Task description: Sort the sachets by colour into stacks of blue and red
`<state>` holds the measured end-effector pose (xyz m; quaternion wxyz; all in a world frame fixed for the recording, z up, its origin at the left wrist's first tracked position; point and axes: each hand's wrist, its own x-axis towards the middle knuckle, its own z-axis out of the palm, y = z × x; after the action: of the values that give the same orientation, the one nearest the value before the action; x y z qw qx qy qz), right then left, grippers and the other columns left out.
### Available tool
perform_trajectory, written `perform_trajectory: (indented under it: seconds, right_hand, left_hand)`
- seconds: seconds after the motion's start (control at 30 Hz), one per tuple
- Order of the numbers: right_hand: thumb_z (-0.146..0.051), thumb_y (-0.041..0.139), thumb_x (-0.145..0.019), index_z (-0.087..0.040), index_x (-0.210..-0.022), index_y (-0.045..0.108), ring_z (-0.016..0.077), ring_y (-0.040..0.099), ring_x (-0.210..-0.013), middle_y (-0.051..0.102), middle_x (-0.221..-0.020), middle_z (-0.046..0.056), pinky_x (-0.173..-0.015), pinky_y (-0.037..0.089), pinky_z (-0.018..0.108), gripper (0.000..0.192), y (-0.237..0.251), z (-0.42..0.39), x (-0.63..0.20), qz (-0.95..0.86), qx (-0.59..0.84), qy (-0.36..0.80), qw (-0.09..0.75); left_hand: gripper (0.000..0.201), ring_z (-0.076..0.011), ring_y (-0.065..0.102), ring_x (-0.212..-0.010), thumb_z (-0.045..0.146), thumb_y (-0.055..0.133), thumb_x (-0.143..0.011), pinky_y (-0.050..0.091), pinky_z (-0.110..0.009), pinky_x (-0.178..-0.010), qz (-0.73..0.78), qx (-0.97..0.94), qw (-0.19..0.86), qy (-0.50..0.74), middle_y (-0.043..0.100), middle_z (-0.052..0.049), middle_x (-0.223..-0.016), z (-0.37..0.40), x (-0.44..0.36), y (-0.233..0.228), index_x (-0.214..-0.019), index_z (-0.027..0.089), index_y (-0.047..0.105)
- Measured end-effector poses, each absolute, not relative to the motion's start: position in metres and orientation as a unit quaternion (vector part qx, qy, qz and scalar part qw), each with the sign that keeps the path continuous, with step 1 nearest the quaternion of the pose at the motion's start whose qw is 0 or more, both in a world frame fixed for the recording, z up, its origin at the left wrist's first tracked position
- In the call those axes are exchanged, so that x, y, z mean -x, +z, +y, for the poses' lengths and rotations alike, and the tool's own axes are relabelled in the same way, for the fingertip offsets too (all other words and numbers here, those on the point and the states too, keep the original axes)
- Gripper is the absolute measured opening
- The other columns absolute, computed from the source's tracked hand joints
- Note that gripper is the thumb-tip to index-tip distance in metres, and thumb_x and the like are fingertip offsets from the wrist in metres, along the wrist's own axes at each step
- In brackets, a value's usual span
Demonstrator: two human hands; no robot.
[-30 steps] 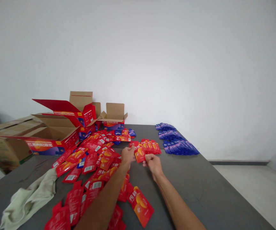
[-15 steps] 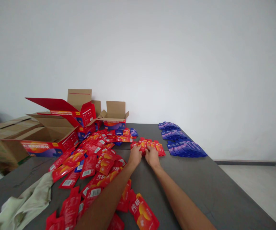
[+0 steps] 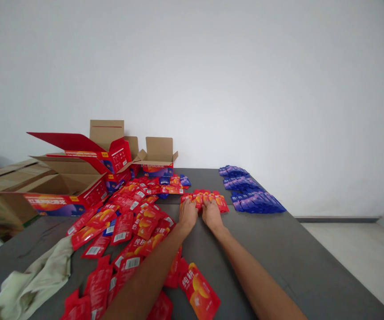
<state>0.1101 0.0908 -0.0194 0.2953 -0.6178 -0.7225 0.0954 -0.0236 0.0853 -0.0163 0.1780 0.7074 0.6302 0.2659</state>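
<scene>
The fingers of the left hand (image 3: 188,213) lie flat and stretched forward on the near edge of a row of red packets (image 3: 205,199). The fingers of the right hand (image 3: 211,213) lie the same way, just beside the left ones, and they also press on the near edge of this row. No hand closes around a packet; the palms face down and the fingertips touch the packets from above. The row lies directly in front of the fingers, on the far side of them, and its packets overlap each other from left to right on the grey table (image 3: 278,249).

To the right of the row, a little apart, three rows of blue packets (image 3: 250,189) lie near the right edge of the table. To the left of the hands there is a wide loose heap of red packets (image 3: 128,218), with a few blue ones mixed in. One single red packet (image 3: 199,297) lies between the two forearms, close to the camera. Behind the heap stand open cardboard boxes (image 3: 78,178) with red printed sides, and a small open box (image 3: 158,160) stands near the wall. A pale green cloth (image 3: 35,280) lies at the near left part of the table.
</scene>
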Motion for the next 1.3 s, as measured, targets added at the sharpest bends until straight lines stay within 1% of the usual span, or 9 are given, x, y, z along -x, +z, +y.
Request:
perform_trajectory:
  seconds: [0.13, 0.3, 0.5, 0.6, 0.7, 0.83, 1.0, 1.13, 1.3]
  right_hand:
    - [-0.017, 0.044, -0.092, -0.014, -0.1, 0.072, 0.0254, 0.055, -0.097, 0.064, -0.099, 0.016, -0.089, 0.04, 0.031, 0.029, -0.013, 0.072, -0.117, -0.728, 0.608, 0.079, 0.306]
    - [-0.015, 0.049, -0.09, -0.015, -0.092, 0.072, 0.0212, 0.058, -0.092, 0.065, -0.098, 0.013, -0.086, 0.042, 0.027, 0.023, -0.014, 0.046, -0.119, -0.739, 0.588, 0.126, 0.304]
    - [-0.018, 0.061, -0.083, -0.018, -0.081, 0.071, 0.017, 0.061, -0.082, 0.069, -0.087, 0.006, -0.078, 0.043, 0.023, 0.011, -0.017, 0.014, -0.118, -0.767, 0.552, 0.161, 0.286]
    - [-0.022, 0.066, -0.081, -0.02, -0.085, 0.073, 0.0179, 0.063, -0.087, 0.07, -0.091, 0.005, -0.08, 0.044, 0.023, 0.009, -0.018, 0.0, -0.115, -0.78, 0.537, 0.169, 0.274]
    - [-0.025, 0.07, -0.078, -0.02, -0.093, 0.074, 0.0202, 0.063, -0.096, 0.071, -0.1, 0.007, -0.088, 0.043, 0.025, 0.016, -0.018, -0.009, -0.108, -0.788, 0.532, 0.167, 0.26]
    - [-0.028, 0.069, -0.08, -0.017, -0.104, 0.074, 0.024, 0.061, -0.104, 0.07, -0.108, 0.012, -0.097, 0.04, 0.03, 0.027, -0.018, -0.017, -0.093, -0.793, 0.539, 0.154, 0.239]
    - [-0.03, 0.067, -0.082, -0.017, -0.11, 0.073, 0.0247, 0.06, -0.108, 0.069, -0.114, 0.014, -0.097, 0.038, 0.03, 0.031, -0.013, -0.027, -0.075, -0.801, 0.539, 0.146, 0.213]
    - [-0.031, 0.064, -0.084, -0.019, -0.1, 0.074, 0.0228, 0.061, -0.103, 0.071, -0.105, 0.011, -0.095, 0.038, 0.029, 0.023, -0.009, -0.032, -0.06, -0.81, 0.532, 0.149, 0.197]
    - [-0.028, 0.064, -0.083, -0.019, -0.089, 0.074, 0.0214, 0.061, -0.095, 0.072, -0.094, 0.009, -0.089, 0.038, 0.028, 0.014, -0.009, -0.033, -0.047, -0.808, 0.533, 0.158, 0.195]
  left_hand:
    - [0.03, -0.0273, 0.054, -0.115, 0.019, 0.056, -0.084, 0.037, -0.037, -0.105, 0.64, -0.725, 0.085, 0.239, 0.063, -0.019, -0.118, 0.074, 0.024, -0.011, -0.109, 0.011, 0.071]
    - [0.024, -0.0275, 0.056, -0.112, 0.023, 0.058, -0.083, 0.039, -0.037, -0.103, 0.615, -0.758, 0.074, 0.202, 0.068, -0.016, -0.106, 0.058, 0.026, -0.007, -0.097, 0.013, 0.075]
    - [0.029, -0.0292, 0.057, -0.113, 0.027, 0.062, -0.081, 0.042, -0.038, -0.097, 0.627, -0.755, 0.082, 0.172, 0.067, -0.015, -0.115, 0.033, 0.035, -0.006, -0.105, 0.016, 0.074]
    - [0.027, -0.0311, 0.056, -0.116, 0.027, 0.061, -0.083, 0.042, -0.04, -0.095, 0.64, -0.749, 0.078, 0.155, 0.066, -0.015, -0.118, 0.018, 0.039, -0.008, -0.105, 0.018, 0.073]
    - [0.024, -0.0304, 0.053, -0.12, 0.025, 0.059, -0.084, 0.039, -0.04, -0.099, 0.641, -0.752, 0.068, 0.14, 0.066, -0.015, -0.12, 0.004, 0.046, -0.009, -0.103, 0.019, 0.073]
    - [0.025, -0.0332, 0.05, -0.123, 0.021, 0.06, -0.083, 0.037, -0.044, -0.101, 0.657, -0.742, 0.049, 0.128, 0.065, -0.019, -0.12, -0.011, 0.066, -0.006, -0.103, 0.016, 0.072]
    - [0.027, -0.036, 0.05, -0.122, 0.024, 0.062, -0.081, 0.037, -0.047, -0.099, 0.685, -0.717, 0.046, 0.121, 0.064, -0.023, -0.119, -0.02, 0.098, 0.003, -0.103, 0.013, 0.072]
    - [0.025, -0.0351, 0.052, -0.121, 0.025, 0.067, -0.078, 0.036, -0.046, -0.101, 0.688, -0.71, 0.065, 0.134, 0.066, -0.021, -0.119, -0.022, 0.107, 0.005, -0.1, 0.015, 0.073]
    - [0.02, -0.0281, 0.061, -0.11, 0.013, 0.059, -0.079, 0.039, -0.042, -0.099, 0.686, -0.695, 0.115, 0.184, 0.073, -0.015, -0.105, -0.017, 0.111, 0.003, -0.091, 0.017, 0.074]
